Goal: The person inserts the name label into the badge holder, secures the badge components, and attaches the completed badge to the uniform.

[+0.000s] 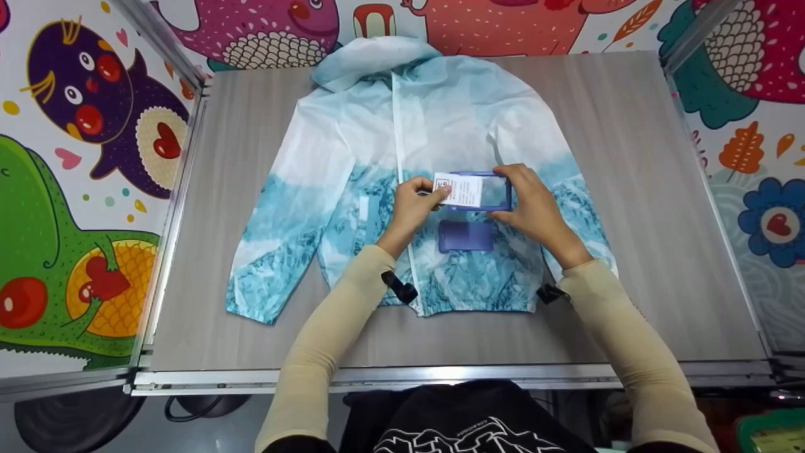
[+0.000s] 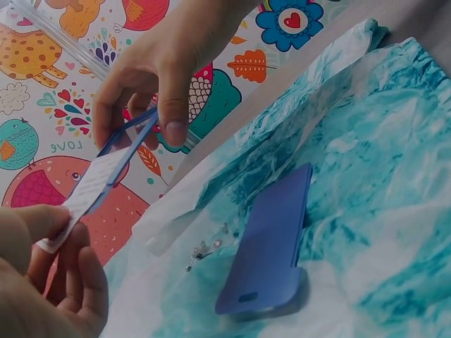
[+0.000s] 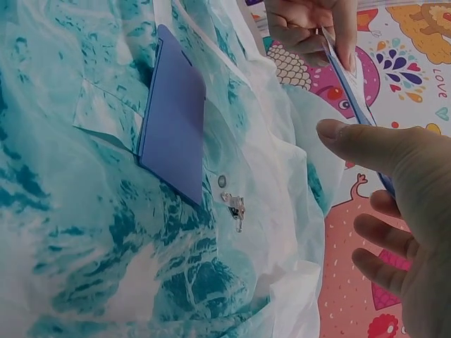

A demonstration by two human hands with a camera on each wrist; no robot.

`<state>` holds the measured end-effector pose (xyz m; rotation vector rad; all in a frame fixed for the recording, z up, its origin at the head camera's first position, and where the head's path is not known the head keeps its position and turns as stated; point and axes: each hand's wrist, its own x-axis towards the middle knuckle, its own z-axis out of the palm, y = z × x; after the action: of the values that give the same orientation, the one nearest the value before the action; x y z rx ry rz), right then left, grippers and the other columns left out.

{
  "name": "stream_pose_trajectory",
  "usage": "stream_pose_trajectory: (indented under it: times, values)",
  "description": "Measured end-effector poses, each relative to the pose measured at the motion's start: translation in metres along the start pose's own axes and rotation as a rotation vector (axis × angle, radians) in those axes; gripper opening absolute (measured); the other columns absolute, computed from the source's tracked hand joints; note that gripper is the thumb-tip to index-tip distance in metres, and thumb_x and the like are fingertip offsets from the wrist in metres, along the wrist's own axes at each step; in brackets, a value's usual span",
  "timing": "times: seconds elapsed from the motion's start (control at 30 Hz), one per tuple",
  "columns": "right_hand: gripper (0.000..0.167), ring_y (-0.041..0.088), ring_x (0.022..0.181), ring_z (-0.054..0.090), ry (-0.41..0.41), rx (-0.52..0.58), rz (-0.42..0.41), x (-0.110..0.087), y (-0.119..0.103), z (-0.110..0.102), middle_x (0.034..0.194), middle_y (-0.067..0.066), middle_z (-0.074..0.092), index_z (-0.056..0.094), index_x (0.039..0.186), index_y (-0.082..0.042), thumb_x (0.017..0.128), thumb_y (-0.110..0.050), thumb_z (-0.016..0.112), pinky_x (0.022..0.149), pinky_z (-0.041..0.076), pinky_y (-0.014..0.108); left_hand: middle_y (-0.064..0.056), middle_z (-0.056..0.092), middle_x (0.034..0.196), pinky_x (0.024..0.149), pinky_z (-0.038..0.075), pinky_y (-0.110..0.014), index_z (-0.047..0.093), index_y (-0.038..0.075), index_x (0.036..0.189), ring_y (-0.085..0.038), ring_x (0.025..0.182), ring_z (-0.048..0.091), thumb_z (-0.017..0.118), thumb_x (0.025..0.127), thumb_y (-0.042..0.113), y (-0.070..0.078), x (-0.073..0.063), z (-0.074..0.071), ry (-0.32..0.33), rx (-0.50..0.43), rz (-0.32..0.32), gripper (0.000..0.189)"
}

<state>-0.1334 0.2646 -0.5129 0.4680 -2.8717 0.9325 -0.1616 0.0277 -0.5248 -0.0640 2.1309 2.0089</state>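
My left hand [image 1: 410,207] pinches a white printed card [image 1: 466,190] between thumb and fingers. Facing it, my right hand [image 1: 538,204] grips the far end of a blue-purple card holder frame [image 1: 508,195] with a see-through middle. The card overlaps the left part of the frame, both raised above the jacket. Below them, a flat blue-purple cover [image 1: 466,236] with a small slot at one end lies on the jacket. Beside this cover, small metal clip parts [image 2: 204,250] show in the left wrist view, and a small round piece [image 3: 222,180] in the right wrist view.
A blue and white hooded jacket [image 1: 365,132] is spread over the wood-grain table [image 1: 654,189]. Cartoon-printed panels [image 1: 82,207] stand at the sides and back, with metal rails [image 1: 440,375] along the front edge.
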Motion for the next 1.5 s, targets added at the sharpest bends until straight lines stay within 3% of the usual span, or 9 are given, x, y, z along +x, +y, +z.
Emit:
stream_pose_trajectory:
  times: [0.33, 0.57, 0.73, 0.83, 0.93, 1.13, 1.5]
  values:
    - [0.079, 0.033, 0.120, 0.053, 0.006, 0.023, 0.019, 0.001, -0.003, 0.004, 0.137, 0.018, 0.052, 0.044, 0.143, -0.009, 0.078, -0.022, 0.085, 0.102, 0.047, 0.056, 0.000, 0.060, 0.074, 0.081, 0.056, -0.056, 0.061, 0.005, 0.089, -0.010, 0.064, 0.061, 0.075, 0.089, 0.016, -0.002, 0.000, 0.003, 0.062, 0.008, 0.009, 0.017]
    - [0.079, 0.033, 0.122, 0.053, 0.008, 0.032, 0.008, 0.001, -0.003, 0.006, 0.136, 0.017, 0.052, 0.045, 0.143, -0.009, 0.077, -0.020, 0.086, 0.101, 0.047, 0.055, 0.000, 0.060, 0.074, 0.081, 0.056, -0.055, 0.061, 0.006, 0.086, -0.011, 0.065, 0.060, 0.075, 0.088, 0.016, -0.002, -0.001, 0.002, 0.052, 0.014, 0.014, 0.018]
    - [0.078, 0.032, 0.121, 0.053, 0.006, 0.030, -0.004, 0.002, -0.005, 0.007, 0.136, 0.017, 0.053, 0.045, 0.143, -0.009, 0.077, -0.021, 0.086, 0.100, 0.049, 0.054, 0.000, 0.060, 0.075, 0.072, 0.058, -0.036, 0.062, 0.006, 0.086, -0.010, 0.068, 0.059, 0.076, 0.087, 0.017, -0.002, -0.001, 0.004, 0.053, 0.063, 0.039, 0.018]
    - [0.078, 0.032, 0.119, 0.053, 0.005, 0.034, 0.001, 0.002, -0.005, 0.007, 0.135, 0.016, 0.053, 0.045, 0.142, -0.009, 0.077, -0.021, 0.086, 0.098, 0.049, 0.052, 0.000, 0.059, 0.077, 0.066, 0.050, -0.024, 0.062, 0.007, 0.089, -0.010, 0.070, 0.056, 0.077, 0.086, 0.021, -0.002, -0.001, 0.004, 0.071, 0.123, 0.049, 0.021]
    - [0.078, 0.031, 0.118, 0.053, 0.004, 0.042, 0.003, 0.001, -0.006, 0.007, 0.136, 0.015, 0.052, 0.045, 0.143, -0.010, 0.077, -0.022, 0.086, 0.097, 0.048, 0.051, 0.000, 0.058, 0.082, 0.064, 0.044, -0.021, 0.062, 0.007, 0.099, -0.012, 0.073, 0.053, 0.078, 0.086, 0.024, -0.002, -0.001, 0.004, 0.078, 0.161, 0.040, 0.027]
    - [0.078, 0.031, 0.119, 0.053, 0.007, 0.064, -0.004, 0.002, -0.009, 0.008, 0.136, 0.016, 0.052, 0.045, 0.143, -0.010, 0.078, -0.020, 0.085, 0.097, 0.049, 0.051, -0.010, 0.064, 0.100, 0.067, 0.047, -0.022, 0.060, 0.007, 0.123, -0.013, 0.078, 0.057, 0.073, 0.090, 0.028, -0.002, 0.000, 0.008, 0.017, 0.169, -0.005, 0.042]
    - [0.077, 0.032, 0.121, 0.053, 0.006, 0.072, -0.032, 0.004, -0.012, 0.013, 0.137, 0.016, 0.052, 0.044, 0.144, -0.010, 0.079, -0.020, 0.084, 0.101, 0.046, 0.051, -0.007, 0.065, 0.098, 0.067, 0.047, -0.021, 0.060, 0.007, 0.114, -0.012, 0.081, 0.058, 0.070, 0.092, 0.031, 0.000, -0.003, 0.015, -0.043, 0.175, 0.008, 0.034]
